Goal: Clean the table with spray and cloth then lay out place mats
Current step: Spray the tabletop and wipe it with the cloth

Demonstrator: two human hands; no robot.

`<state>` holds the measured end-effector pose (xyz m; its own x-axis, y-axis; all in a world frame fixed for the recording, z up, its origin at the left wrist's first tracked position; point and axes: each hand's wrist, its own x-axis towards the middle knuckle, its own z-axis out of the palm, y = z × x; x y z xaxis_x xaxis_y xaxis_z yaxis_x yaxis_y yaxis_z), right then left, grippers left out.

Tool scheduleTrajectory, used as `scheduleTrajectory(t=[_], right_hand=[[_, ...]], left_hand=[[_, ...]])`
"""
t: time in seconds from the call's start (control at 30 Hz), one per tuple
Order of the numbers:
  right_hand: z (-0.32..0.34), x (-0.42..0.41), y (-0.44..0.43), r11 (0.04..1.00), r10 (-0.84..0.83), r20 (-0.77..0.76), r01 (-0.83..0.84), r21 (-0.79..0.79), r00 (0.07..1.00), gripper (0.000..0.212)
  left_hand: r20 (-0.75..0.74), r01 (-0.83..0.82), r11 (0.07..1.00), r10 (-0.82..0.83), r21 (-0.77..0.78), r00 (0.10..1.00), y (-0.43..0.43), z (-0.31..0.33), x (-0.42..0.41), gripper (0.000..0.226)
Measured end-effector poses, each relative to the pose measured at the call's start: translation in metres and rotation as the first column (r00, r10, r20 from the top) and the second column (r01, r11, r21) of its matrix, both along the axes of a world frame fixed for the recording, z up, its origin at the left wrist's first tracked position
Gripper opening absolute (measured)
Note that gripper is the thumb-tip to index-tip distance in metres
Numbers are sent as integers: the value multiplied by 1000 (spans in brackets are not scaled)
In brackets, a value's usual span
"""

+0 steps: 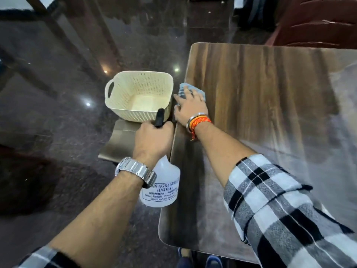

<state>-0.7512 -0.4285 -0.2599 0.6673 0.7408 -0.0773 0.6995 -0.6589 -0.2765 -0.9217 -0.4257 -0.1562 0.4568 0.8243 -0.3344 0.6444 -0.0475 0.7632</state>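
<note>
My left hand (152,140) grips the neck of a white spray bottle (162,187) with a black nozzle, held just off the left edge of the wooden table (260,105). My right hand (190,108) lies flat, fingers spread, pressing a blue-grey cloth (200,90) onto the table's left edge. Most of the cloth is hidden under that hand. No place mats can be seen on the table top.
A cream perforated basket (139,93) stands on a low stool or small surface (117,144) right beside the table's left edge. Dark polished floor (58,113) spreads to the left. A reddish-brown chair (318,22) stands beyond the table's far right corner.
</note>
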Motion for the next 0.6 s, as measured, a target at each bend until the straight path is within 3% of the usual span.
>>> scheduleTrajectory(t=[0.07, 0.2, 0.27, 0.37, 0.47, 0.53, 0.6], right_hand=[[-2, 0, -26, 999, -40, 5, 40, 9, 999, 50], [-5, 32, -129, 953, -303, 32, 303, -21, 953, 57], [-5, 48, -199, 873, -485, 53, 487, -22, 873, 65], [-3, 51, -286, 681, -732, 36, 733, -12, 681, 68], [-3, 32, -302, 567, -823, 17, 824, -1, 567, 70], [0, 19, -279, 573, -819, -21, 820, 6, 573, 68], [2, -2, -240, 701, -713, -18, 713, -14, 701, 64]], left_hand=[[-16, 9, 1000, -9, 6, 1000, -6, 2, 6, 43], [-39, 54, 998, -53, 21, 998, -26, 6, 12, 35], [-18, 90, 996, -90, 2, 996, -35, 7, 12, 33], [-4, 124, 992, -124, -16, 992, -48, 7, 10, 37], [-3, 112, 994, -112, -6, 994, -59, 12, 2, 37], [0, 93, 996, -93, -5, 996, -65, 16, -5, 29], [3, 60, 998, -60, -5, 998, -71, 21, -14, 26]])
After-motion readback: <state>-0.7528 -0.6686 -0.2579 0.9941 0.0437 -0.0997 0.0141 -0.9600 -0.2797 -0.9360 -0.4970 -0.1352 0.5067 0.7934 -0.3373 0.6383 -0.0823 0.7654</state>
